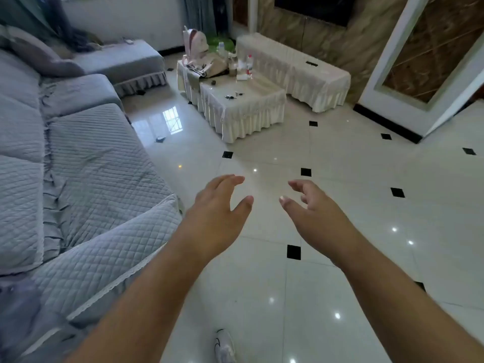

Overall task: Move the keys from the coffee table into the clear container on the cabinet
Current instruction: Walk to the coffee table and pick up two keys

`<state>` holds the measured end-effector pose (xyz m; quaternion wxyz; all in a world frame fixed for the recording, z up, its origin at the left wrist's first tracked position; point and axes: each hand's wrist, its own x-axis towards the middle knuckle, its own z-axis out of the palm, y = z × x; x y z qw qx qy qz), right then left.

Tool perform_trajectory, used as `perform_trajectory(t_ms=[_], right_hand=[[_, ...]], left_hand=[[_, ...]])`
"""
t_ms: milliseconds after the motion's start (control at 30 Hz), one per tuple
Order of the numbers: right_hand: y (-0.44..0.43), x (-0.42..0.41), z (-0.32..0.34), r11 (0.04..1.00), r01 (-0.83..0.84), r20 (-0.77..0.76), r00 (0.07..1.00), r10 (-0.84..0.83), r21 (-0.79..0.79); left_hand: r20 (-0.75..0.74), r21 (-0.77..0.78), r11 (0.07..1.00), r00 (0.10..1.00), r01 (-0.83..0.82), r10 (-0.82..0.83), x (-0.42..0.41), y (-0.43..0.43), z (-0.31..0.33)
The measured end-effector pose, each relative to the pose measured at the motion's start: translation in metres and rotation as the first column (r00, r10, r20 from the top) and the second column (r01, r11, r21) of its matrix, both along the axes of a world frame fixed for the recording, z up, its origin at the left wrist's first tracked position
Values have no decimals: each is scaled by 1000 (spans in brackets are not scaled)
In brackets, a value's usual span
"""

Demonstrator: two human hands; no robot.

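Small dark keys (231, 96) lie on the cream-skirted coffee table (251, 111) far ahead, with a second small cluster (239, 94) just right of them. My left hand (217, 208) and my right hand (314, 205) are held out over the tiled floor, well short of the table, fingers spread and holding nothing. A long low cabinet (296, 72) under a cream cover stands behind the table against the wall. No clear container can be made out on it from here.
A grey quilted sofa (86, 179) fills the left side. A backpack (195, 45), bags and bottles (249, 64) crowd the table's far end. Glossy white floor with black inlays (293, 251) stretches ahead. A white door frame (408, 74) stands right. My shoe (224, 345) shows below.
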<state>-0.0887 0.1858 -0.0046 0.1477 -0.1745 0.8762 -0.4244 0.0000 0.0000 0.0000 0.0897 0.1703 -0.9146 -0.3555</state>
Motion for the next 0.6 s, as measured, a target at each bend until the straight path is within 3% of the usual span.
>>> perform_trajectory(t_ms=[267,600], right_hand=[[-61,-24,-15,998,31,16,999,-32,52],[-105,-58,-29,995,60,23,998,-62,81]], left_hand=[[68,95,995,997,29,-35,-27,-64,-26],[90,98,993,993,61,-70,-67,-105,-28]])
